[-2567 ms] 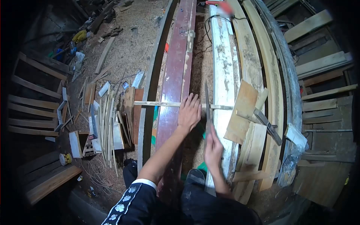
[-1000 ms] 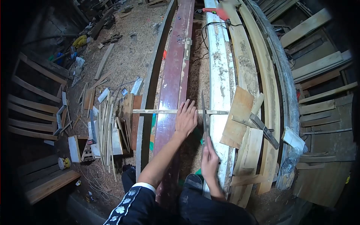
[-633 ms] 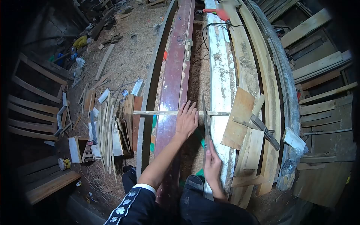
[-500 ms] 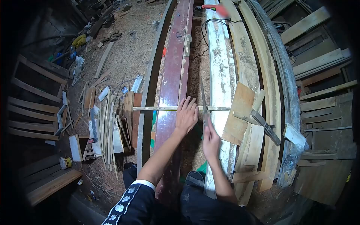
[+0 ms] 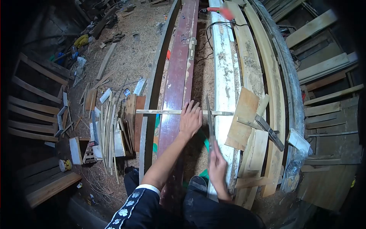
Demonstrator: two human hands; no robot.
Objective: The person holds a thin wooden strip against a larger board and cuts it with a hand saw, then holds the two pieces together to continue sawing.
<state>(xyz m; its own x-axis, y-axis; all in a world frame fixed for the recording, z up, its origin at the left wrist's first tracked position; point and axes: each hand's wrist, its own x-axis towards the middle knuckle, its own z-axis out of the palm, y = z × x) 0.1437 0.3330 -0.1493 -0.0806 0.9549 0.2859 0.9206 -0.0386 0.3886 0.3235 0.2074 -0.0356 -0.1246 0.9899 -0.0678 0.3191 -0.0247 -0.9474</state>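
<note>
A thin wooden strip [image 5: 152, 112] lies crosswise over the maroon beam [image 5: 173, 84] and the white beam [image 5: 225, 76]. My left hand [image 5: 191, 119] presses down on the strip near the maroon beam's right edge, fingers wrapped over it. Just right of it, my right hand [image 5: 217, 166] is closed round the lower end of a long, narrow saw-like tool [image 5: 210, 122], whose handle is hidden in the fist. The tool's blade points away from me and crosses the strip over the gap between the beams.
On the right, a wooden hand plane [image 5: 270, 133] rests by a brown board [image 5: 241, 122] and loose offcuts. A red tool [image 5: 225, 13] with a black cable sits at the far end. Thin strips [image 5: 110, 133] are piled at left. Shavings cover the floor.
My right hand and the long tool have moved back toward my body and slightly right. My left hand stays on the strip.
</note>
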